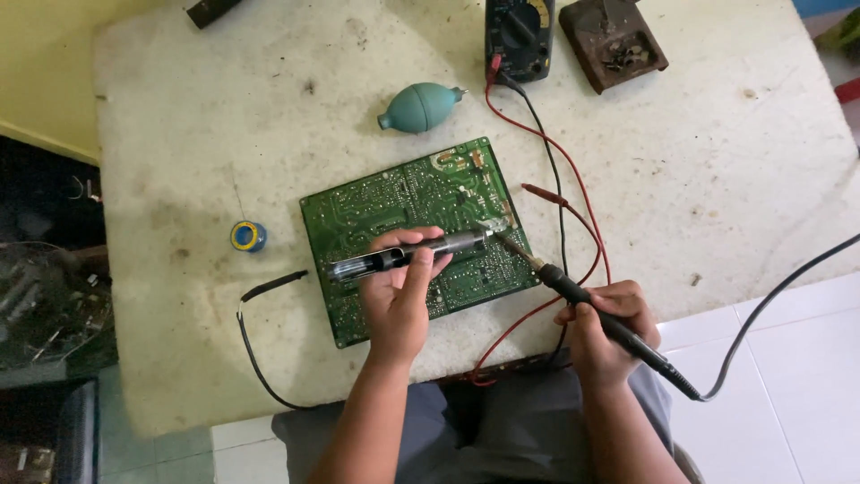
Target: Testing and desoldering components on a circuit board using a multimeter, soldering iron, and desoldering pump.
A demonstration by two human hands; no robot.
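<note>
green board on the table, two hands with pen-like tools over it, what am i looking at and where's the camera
The camera sits on the person's head and looks down, so the two bare arms coming up from the bottom are their own. They sit at a worn white table.

The green circuit board lies flat in the middle. The left hand holds a dark pen-shaped tool sideways over the board. The right hand holds a soldering iron, its cord trailing off to the right. Both tips meet near the board's right edge.

Around it lie a teal rubber blower bulb, a small blue and yellow spool, a black meter with red and black test leads, a brown rusty stand and a loose black cable.
</note>
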